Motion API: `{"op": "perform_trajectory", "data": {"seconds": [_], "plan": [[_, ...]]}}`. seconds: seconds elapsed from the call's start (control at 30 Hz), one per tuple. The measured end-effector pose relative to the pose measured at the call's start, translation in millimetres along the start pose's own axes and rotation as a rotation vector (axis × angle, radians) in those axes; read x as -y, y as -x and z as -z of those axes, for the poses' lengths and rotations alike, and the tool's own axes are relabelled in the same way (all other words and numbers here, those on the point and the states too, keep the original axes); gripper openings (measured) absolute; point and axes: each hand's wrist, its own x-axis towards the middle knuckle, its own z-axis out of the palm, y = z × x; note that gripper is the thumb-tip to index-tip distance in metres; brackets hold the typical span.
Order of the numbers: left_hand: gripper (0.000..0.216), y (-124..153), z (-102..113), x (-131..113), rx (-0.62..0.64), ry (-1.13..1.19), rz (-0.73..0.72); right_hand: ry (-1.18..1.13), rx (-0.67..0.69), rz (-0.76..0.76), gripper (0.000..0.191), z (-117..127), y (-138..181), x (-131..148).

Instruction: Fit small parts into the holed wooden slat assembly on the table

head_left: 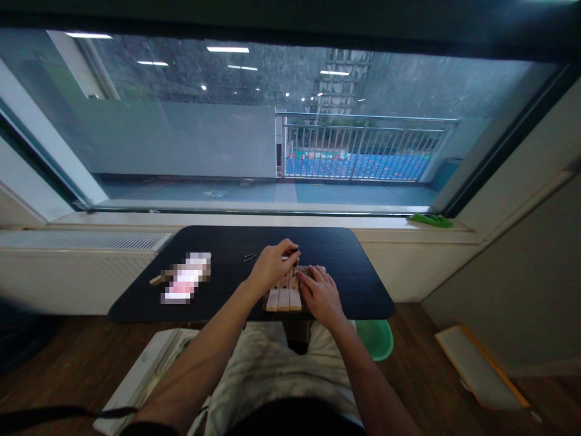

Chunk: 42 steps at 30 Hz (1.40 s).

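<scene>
A small frame of pale wooden slats [284,298] lies near the front edge of a dark table [218,242]. My left hand [271,264] hovers over its far end with fingers pinched on a small dark piece that I cannot name. Beside it, my right hand [320,293] rests on the right side of the slats, fingers curled down on them. A few small dark metal bits [249,258] lie on the table just left of my left hand.
A blurred pink-and-white item [186,277] and a wooden stick [155,280] lie on the table's left. A window and sill run behind the table. A green stool [376,338] stands under the right end, a flat board [481,366] on the floor.
</scene>
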Motion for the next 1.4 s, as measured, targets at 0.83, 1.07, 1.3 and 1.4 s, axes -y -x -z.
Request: {"op": "perform_trajectory", "data": {"seconds": [0.83,1.07,1.3,1.4], "plan": [[0.010,-2.8,-5.8,8.2,-0.009,0.075,-0.036,-0.045,0.081,-0.105,0.039,6.8,-1.7,7.3],[0.011,-0.9,-4.9,6.7,-0.005,0.078,-0.034,-0.093,0.150,-0.116,0.040,12.4,-5.6,5.6],[0.013,1.6,-2.8,3.1,-0.009,0.080,-0.033,-0.123,0.158,-0.150,0.042,14.3,-6.5,5.2],[0.012,2.4,-2.8,2.2,-0.012,0.075,-0.033,-0.120,0.122,-0.131,0.037,16.7,-9.3,4.6]]}}
